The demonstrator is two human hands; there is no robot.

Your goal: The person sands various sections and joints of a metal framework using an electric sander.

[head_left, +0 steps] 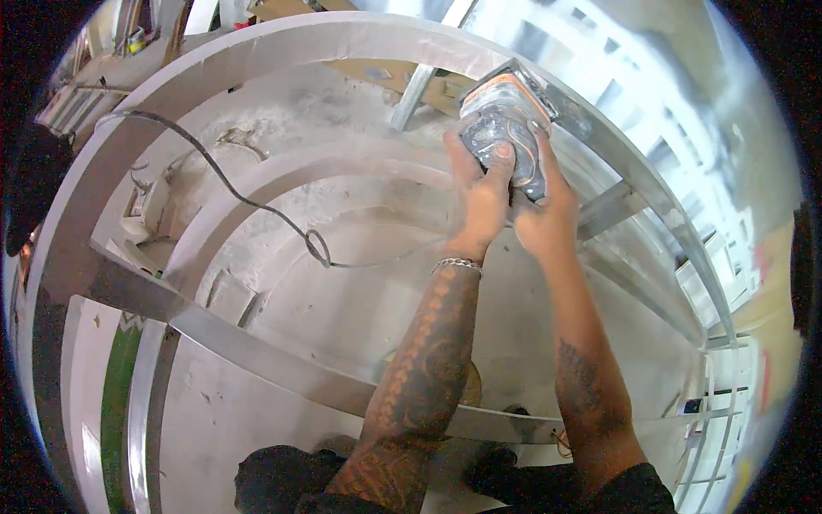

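Left hand (479, 193) and right hand (541, 210) grip a sander (503, 120) on a curved metal frame (282, 38).

Your 2 hands cover much of the sander (505, 120); its pad face is hidden against the metal ring (599, 137).

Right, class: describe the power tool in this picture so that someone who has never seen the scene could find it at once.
Start at the big curved metal frame that arcs across the top of the picture. Follow it right to where the left hand and right hand meet: both press a small grey sander against the frame. Its orange edge and the black cord on the dusty floor set it apart from the bare metal around it.
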